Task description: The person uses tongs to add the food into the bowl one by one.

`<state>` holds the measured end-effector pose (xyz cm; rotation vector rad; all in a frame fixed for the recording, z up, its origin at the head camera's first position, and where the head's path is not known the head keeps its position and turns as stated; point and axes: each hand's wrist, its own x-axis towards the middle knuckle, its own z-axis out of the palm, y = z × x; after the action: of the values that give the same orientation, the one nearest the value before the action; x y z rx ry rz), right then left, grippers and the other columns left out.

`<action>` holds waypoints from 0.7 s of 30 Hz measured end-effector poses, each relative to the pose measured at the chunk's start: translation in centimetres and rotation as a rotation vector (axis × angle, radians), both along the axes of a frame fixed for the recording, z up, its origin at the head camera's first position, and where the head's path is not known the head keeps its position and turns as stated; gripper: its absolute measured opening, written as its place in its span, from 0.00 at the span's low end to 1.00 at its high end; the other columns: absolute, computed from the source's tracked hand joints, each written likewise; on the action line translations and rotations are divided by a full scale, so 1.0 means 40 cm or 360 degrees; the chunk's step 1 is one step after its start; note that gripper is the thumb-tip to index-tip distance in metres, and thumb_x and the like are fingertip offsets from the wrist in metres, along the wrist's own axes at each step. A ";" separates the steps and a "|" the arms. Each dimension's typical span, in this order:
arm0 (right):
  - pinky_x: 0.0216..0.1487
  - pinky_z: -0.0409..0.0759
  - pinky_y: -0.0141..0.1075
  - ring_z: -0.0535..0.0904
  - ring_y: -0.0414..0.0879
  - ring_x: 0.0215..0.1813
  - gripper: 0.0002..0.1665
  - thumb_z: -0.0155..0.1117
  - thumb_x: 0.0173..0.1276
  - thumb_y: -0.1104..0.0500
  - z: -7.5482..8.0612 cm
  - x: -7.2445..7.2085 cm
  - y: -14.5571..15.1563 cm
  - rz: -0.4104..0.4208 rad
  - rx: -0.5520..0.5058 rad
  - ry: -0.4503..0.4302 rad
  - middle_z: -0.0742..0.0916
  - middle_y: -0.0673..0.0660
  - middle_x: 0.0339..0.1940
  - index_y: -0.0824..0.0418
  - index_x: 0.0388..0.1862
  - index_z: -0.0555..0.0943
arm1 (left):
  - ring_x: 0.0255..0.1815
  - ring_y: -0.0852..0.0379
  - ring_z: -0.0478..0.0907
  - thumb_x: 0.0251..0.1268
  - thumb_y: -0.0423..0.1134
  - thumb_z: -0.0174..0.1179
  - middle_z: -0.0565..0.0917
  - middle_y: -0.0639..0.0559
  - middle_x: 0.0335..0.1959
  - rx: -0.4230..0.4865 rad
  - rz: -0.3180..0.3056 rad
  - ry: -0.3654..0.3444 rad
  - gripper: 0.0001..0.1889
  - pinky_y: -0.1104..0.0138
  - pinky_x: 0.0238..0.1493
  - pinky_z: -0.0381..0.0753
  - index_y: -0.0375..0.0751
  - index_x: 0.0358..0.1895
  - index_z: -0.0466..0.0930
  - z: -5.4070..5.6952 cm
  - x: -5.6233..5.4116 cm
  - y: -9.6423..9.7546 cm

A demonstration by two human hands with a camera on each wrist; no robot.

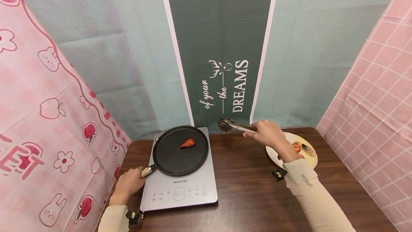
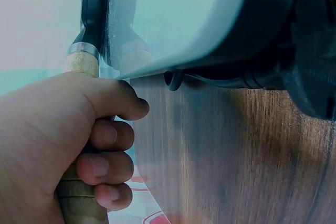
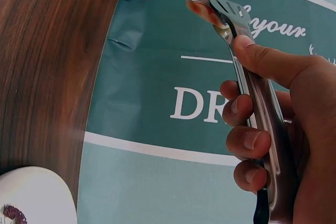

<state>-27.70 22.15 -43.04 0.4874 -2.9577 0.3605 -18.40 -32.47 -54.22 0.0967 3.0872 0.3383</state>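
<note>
The right sleeve (image 1: 322, 203), cut off below, partly hides a plate (image 1: 271, 153), while the right hand (image 1: 269, 133) grips tongs (image 1: 240, 127) holding 1 half-hidden morsel (image 3: 201, 11), and the left hand (image 1: 129, 183) clasps the handle (image 1: 148, 170) of the pan (image 1: 173, 158), set on a cooker (image 1: 207, 185), bearing 1 drumstick (image 1: 187, 143).

The flat, round black pan (image 1: 180, 160) looks matt; its pale wooden handle (image 2: 83, 64) meets a shiny metal collar (image 2: 84, 49). The long silvery tongs (image 3: 272, 135) are smooth, polished metal. The rectangular silver-grey cooktop (image 1: 206, 180) looks smooth and glossy, the dark-brown bench (image 1: 241, 178) wood-grained with a soft sheen, the creased green backdrop (image 1: 220, 28) matt cloth.
</note>
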 end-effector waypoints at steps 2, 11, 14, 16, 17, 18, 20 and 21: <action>0.35 0.81 0.47 0.87 0.49 0.34 0.29 0.71 0.70 0.36 0.000 0.001 -0.006 0.0004 -0.0007 0.0005 0.94 0.59 0.44 0.58 0.56 0.91 | 0.26 0.45 0.81 0.60 0.36 0.69 0.84 0.43 0.29 -0.0003 -0.0002 0.0003 0.09 0.47 0.29 0.75 0.39 0.39 0.80 0.000 0.000 0.000; 0.36 0.81 0.48 0.88 0.52 0.36 0.29 0.72 0.68 0.36 0.000 -0.002 -0.030 0.0010 -0.0020 0.0036 0.94 0.59 0.43 0.57 0.54 0.91 | 0.26 0.45 0.80 0.60 0.36 0.69 0.83 0.44 0.28 0.0000 -0.0001 0.0002 0.08 0.47 0.29 0.75 0.40 0.37 0.79 -0.002 0.000 -0.001; 0.36 0.80 0.49 0.88 0.52 0.35 0.29 0.73 0.67 0.35 0.000 -0.003 -0.039 0.0023 -0.0029 0.0056 0.93 0.59 0.39 0.56 0.53 0.92 | 0.26 0.44 0.81 0.60 0.37 0.69 0.84 0.43 0.29 -0.0002 -0.0002 0.0004 0.08 0.47 0.29 0.75 0.40 0.38 0.79 -0.003 -0.001 -0.002; 0.35 0.80 0.49 0.87 0.52 0.35 0.28 0.73 0.67 0.35 0.000 -0.003 -0.046 0.0026 -0.0043 0.0063 0.93 0.58 0.37 0.55 0.52 0.92 | 0.26 0.44 0.81 0.60 0.37 0.69 0.84 0.43 0.29 -0.0005 -0.0001 0.0001 0.08 0.46 0.29 0.76 0.40 0.38 0.79 -0.004 -0.001 -0.002; 0.35 0.80 0.50 0.87 0.52 0.35 0.28 0.73 0.66 0.35 0.000 -0.003 -0.050 0.0029 -0.0050 0.0061 0.93 0.58 0.36 0.54 0.52 0.92 | 0.26 0.45 0.81 0.60 0.37 0.69 0.84 0.43 0.29 -0.0004 0.0000 -0.0002 0.08 0.47 0.29 0.76 0.40 0.39 0.80 -0.004 -0.001 -0.002; 0.34 0.79 0.50 0.87 0.52 0.35 0.27 0.73 0.66 0.35 0.000 -0.003 -0.053 0.0029 -0.0058 0.0060 0.93 0.57 0.36 0.54 0.52 0.92 | 0.26 0.45 0.81 0.61 0.37 0.69 0.84 0.43 0.29 -0.0002 0.0001 -0.0007 0.08 0.47 0.29 0.75 0.40 0.39 0.80 -0.003 -0.001 -0.002; 0.35 0.80 0.50 0.88 0.52 0.35 0.27 0.73 0.66 0.35 0.000 -0.002 -0.061 0.0034 -0.0068 0.0065 0.93 0.56 0.36 0.53 0.51 0.92 | 0.26 0.46 0.80 0.61 0.36 0.69 0.84 0.44 0.29 0.0001 0.0003 -0.0017 0.08 0.48 0.29 0.75 0.39 0.39 0.80 -0.003 -0.002 -0.002; 0.35 0.80 0.50 0.88 0.52 0.35 0.27 0.73 0.66 0.35 -0.001 -0.003 -0.065 0.0039 -0.0071 0.0064 0.93 0.56 0.36 0.53 0.51 0.92 | 0.26 0.47 0.79 0.61 0.36 0.69 0.84 0.44 0.29 0.0004 0.0005 -0.0022 0.08 0.48 0.29 0.75 0.39 0.39 0.80 -0.003 -0.002 -0.002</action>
<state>-27.81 19.54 -43.07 0.5200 -2.9002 0.4133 -18.47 -32.55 -54.34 0.0893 3.0734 0.3415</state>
